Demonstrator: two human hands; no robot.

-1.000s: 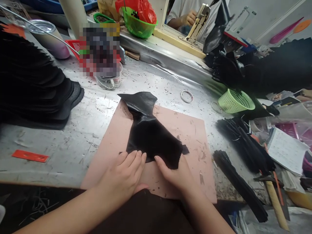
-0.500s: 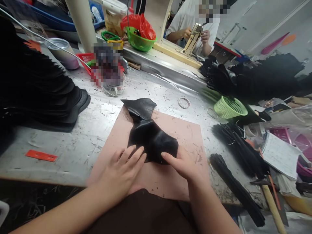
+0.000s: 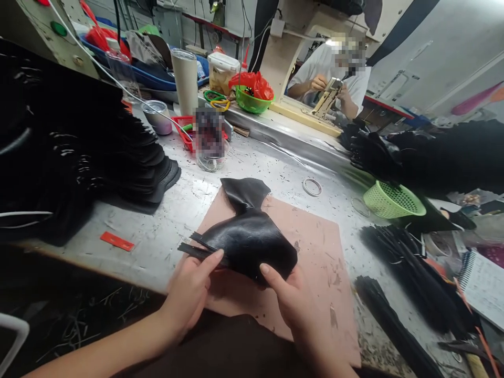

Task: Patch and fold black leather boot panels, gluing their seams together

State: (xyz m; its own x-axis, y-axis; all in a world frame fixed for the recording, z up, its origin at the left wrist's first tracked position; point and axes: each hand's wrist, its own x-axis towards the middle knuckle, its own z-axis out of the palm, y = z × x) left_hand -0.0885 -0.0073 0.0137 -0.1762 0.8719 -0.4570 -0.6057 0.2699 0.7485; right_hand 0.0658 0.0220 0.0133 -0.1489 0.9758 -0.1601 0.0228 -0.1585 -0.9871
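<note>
A shiny black leather piece (image 3: 254,236) with a narrow waist lies bent over a pink cutting mat (image 3: 315,247). Its front edge is lifted off the mat. My right hand (image 3: 289,294) grips the right front corner, thumb on top and fingers hidden beneath. My left hand (image 3: 191,289) pinches a dark narrow strip (image 3: 192,249) at the left front edge, thumb on top. Two strip-like ends stick out left of that thumb; I cannot tell whether they belong to the leather piece. The far end of the leather rests partly past the mat's back edge.
Tall stacks of black pieces (image 3: 129,157) stand at left, near an orange-red tag (image 3: 117,241). A tape roll (image 3: 312,187), a light green basket (image 3: 394,199) and black strip bundles (image 3: 394,320) lie to the right. Another person (image 3: 326,79) sits behind the bench.
My left hand has gone from lying spread on the leather to pinching the strip at its left edge. The front of the leather has risen. The camera view has shifted.
</note>
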